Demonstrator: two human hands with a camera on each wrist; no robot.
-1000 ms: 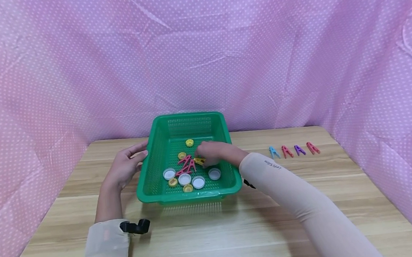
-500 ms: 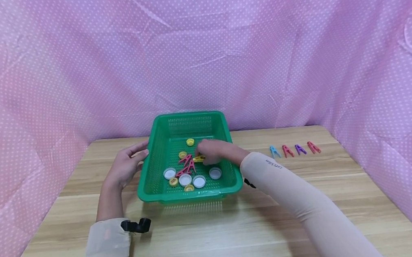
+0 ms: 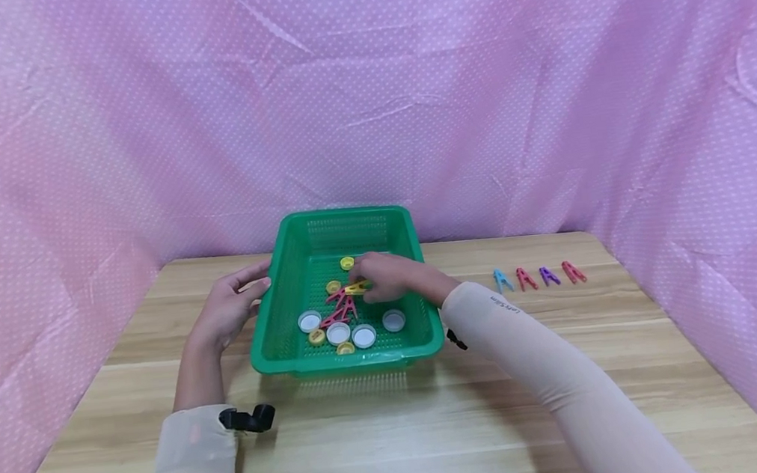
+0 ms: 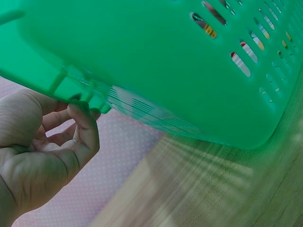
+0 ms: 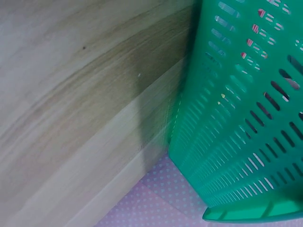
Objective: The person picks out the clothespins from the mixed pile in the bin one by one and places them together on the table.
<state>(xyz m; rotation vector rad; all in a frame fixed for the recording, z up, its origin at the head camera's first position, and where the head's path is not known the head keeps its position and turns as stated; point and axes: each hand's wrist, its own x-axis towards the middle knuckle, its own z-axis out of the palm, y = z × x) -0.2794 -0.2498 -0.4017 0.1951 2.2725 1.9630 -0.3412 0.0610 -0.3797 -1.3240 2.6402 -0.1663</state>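
In the head view, a green plastic basket (image 3: 275, 313) stands on the table, its side walls slotted. My left hand (image 3: 225, 308) holds its left rim; the left wrist view shows thumb and fingers of that hand (image 4: 52, 137) pinching the rim's edge. Inside the basket, my right hand (image 3: 387, 276) pinches a yellow clothespin (image 3: 356, 289) just above several red clothespins (image 3: 335, 318). Around them lie white caps (image 3: 364, 336) and yellow caps (image 3: 347, 263). The right wrist view has only the slotted basket wall (image 5: 227, 156), which hides that hand.
To the right of the basket, a row of clothespins lies on the wooden table (image 3: 565, 355): a light blue clothespin (image 3: 502, 280), a red clothespin (image 3: 526, 278), a purple clothespin (image 3: 549, 276) and another red one. A pink dotted curtain (image 3: 367, 102) encloses the back and sides.
My right hand has shifted slightly left and away from me inside the basket, and the yellow clothespin has moved along with it. My left hand has stayed at the rim.
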